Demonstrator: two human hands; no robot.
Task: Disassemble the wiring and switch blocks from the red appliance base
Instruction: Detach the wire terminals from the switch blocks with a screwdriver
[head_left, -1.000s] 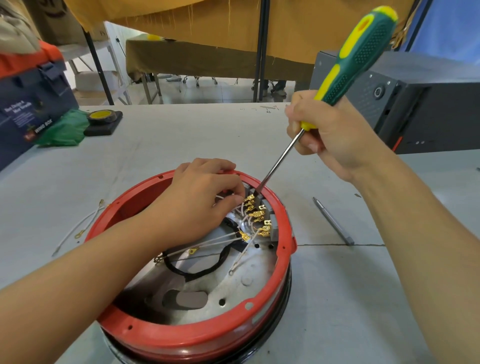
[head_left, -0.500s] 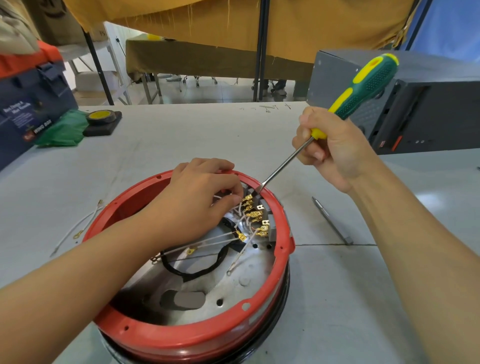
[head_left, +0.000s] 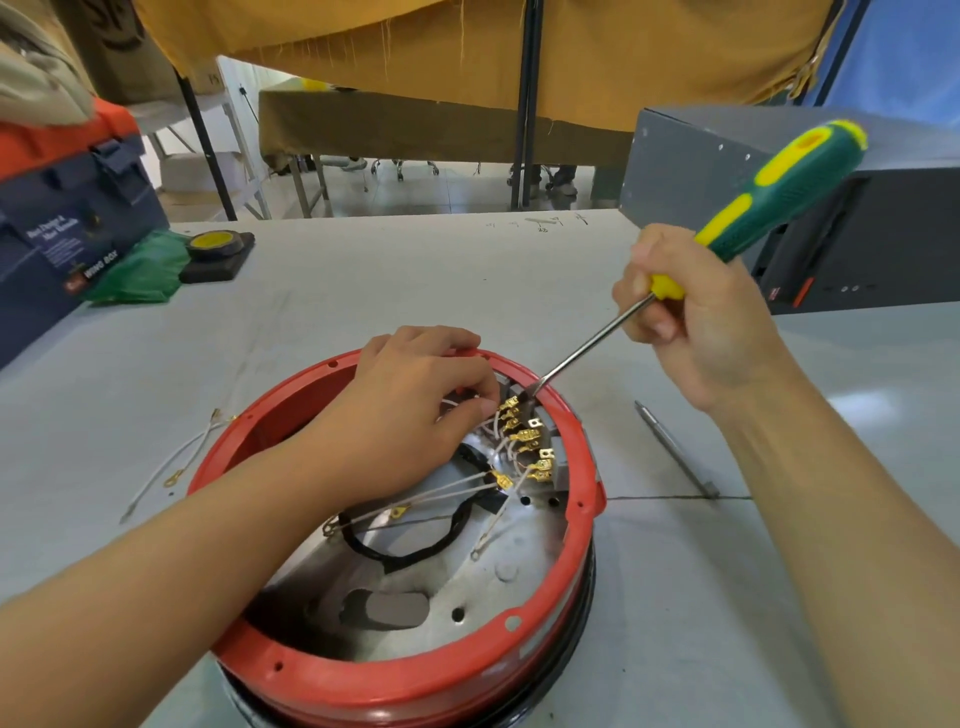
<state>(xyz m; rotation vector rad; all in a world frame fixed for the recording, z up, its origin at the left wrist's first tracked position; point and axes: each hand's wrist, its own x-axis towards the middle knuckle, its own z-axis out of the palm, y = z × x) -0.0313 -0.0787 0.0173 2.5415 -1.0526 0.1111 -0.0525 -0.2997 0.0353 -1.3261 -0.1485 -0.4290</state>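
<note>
Desk (head_left: 363, 291): grey; red base (head_left: 395, 680) at 6 o'clock.
Left hand (head_left: 415, 410): pinching wires (head_left: 498, 431).
Right hand (head_left: 696, 322): gripping screwdriver (head_left: 779, 192), handle lowered since before; tip prying switch block (head_left: 545, 441) at 1 o'clock.

The dark blue box (head_left: 67, 244) at the left edge of the table (head_left: 363, 291) carries white lettering, of which only "WING BOX" is readable; smaller lines above are blurred.

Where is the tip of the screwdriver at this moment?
Its tip is inside the red base, at the far right rim, beside the brass terminals; the screwdriver is held by the right hand.
</note>
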